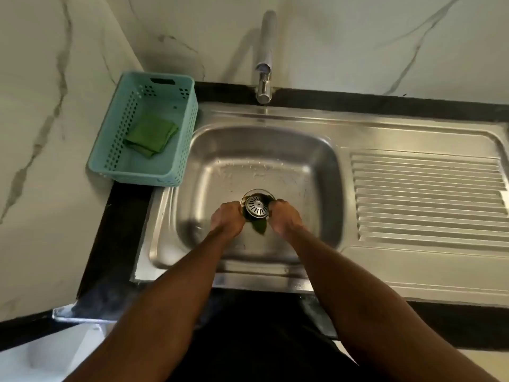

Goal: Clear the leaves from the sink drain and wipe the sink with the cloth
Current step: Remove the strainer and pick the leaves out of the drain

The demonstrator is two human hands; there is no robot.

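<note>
A: Sitting at ten o'clock from the sink basin point(316, 188), a teal plastic basket point(110, 150) holds the folded green cloth point(150, 135), untouched.

B: And the hands?

A: Both are down in the basin. The left hand point(228, 216) curls at the strainer's nine o'clock edge, fingers tucked under and out of sight; whether it pinches a leaf cannot be told. The round metal drain strainer point(256, 207) lies between the hands, with a green leaf point(259, 228) poking out at its six o'clock. The right hand point(285, 216) curls likewise at three o'clock, its grip equally hidden.

B: Which step is this?

A: Leaf clearing, by all appearances, with wiping not yet begun. Next calls for pinching the leaf free, probably lifting the strainer, then reaching to ten o'clock for the cloth. The tap point(265, 78) stands at twelve o'clock, the ribbed draining board point(427, 199) at three.
</note>
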